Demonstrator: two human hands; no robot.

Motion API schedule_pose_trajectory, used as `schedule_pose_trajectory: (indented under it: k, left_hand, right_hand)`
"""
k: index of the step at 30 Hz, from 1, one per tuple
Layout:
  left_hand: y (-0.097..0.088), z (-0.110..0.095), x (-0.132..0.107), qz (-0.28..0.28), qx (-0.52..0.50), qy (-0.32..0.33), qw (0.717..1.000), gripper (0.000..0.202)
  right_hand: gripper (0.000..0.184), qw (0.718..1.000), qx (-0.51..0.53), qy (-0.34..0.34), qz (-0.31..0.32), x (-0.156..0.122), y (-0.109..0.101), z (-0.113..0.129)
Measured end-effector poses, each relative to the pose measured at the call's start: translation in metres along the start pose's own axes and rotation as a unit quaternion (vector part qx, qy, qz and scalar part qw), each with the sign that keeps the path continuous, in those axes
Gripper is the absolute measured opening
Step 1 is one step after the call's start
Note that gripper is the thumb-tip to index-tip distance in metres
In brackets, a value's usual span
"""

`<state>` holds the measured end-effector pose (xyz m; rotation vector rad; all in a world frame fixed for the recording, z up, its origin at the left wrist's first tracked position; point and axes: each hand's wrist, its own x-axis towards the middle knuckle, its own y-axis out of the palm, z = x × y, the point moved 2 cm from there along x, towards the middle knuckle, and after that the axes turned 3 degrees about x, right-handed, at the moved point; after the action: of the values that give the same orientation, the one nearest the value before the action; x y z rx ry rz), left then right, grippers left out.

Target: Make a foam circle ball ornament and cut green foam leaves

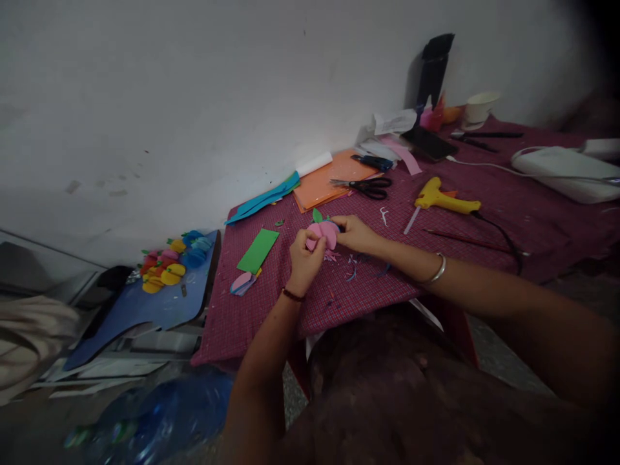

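Between my two hands is a pink fruit-shaped craft piece (pixel 329 234) with rounded lobes, a green leaf (pixel 317 215) at its top and some blue along its right side. My left hand (pixel 305 258) pinches it from the left with thumb and fingers. From the right, my right hand (pixel 357 234) is closed on its edge, the fingertips partly hidden behind it. Small pink paper scraps (pixel 331 256) lie just below on the checked tablecloth (pixel 271 303). A green sheet (pixel 258 250) and a few pastel cut-outs (pixel 242 283) lie to the left of my hands.
Scissors (pixel 365 186) rest by orange sheets (pixel 320 184) and a box cutter (pixel 372 161). Blue strips (pixel 265 197) lie along the wall. At right are a yellow glue gun (pixel 445 197) with its cord, and a phone (pixel 430 142). Colourful finished pieces (pixel 165 266) sit on a blue board (pixel 159 307).
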<state>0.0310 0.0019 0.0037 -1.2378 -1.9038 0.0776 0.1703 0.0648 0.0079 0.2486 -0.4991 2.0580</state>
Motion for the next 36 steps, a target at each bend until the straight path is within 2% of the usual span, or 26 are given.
schedule_pose_trajectory:
  k: [7,11,12,16,18,24,28,32,36]
  left_hand:
    - [-0.001,0.004,0.001,0.000,0.013,0.009,1.000,0.014]
    - [0.002,0.008,0.001,0.004,-0.010,0.005,1.000,0.014]
    - [0.003,0.009,0.001,0.005,-0.037,0.006,0.999,0.019]
    - [0.003,0.009,0.003,0.020,-0.179,0.020,0.983,0.066]
    - [0.003,0.008,0.005,0.041,-0.216,0.017,0.975,0.073]
    - [0.000,0.004,0.006,0.059,-0.204,0.010,0.977,0.067]
    - [-0.001,0.005,0.006,0.040,-0.183,0.003,0.982,0.052]
    - [-0.001,0.012,0.006,0.014,-0.136,-0.013,0.991,0.057]
    - [-0.001,0.015,0.007,0.003,-0.088,0.015,0.996,0.038]
  right_hand:
    - [0.043,1.000,0.000,-0.019,-0.007,-0.002,-0.003,0.004]
    - [0.045,1.000,-0.010,-0.028,-0.003,-0.002,-0.003,0.002]
    - [0.043,1.000,-0.013,-0.024,-0.003,-0.002,-0.003,0.000]
    - [0.033,1.000,-0.007,-0.001,-0.016,0.000,-0.004,-0.005]
    - [0.032,1.000,0.008,0.003,-0.020,0.001,-0.005,-0.005]
    - [0.030,0.999,0.028,0.005,-0.025,0.001,-0.007,-0.001]
    - [0.030,0.999,0.040,0.010,-0.031,0.001,-0.007,-0.002]
    - [0.031,0.999,0.029,0.000,-0.033,0.001,-0.007,-0.004]
    - [0.032,0.999,0.003,-0.024,-0.028,0.000,-0.006,-0.001]
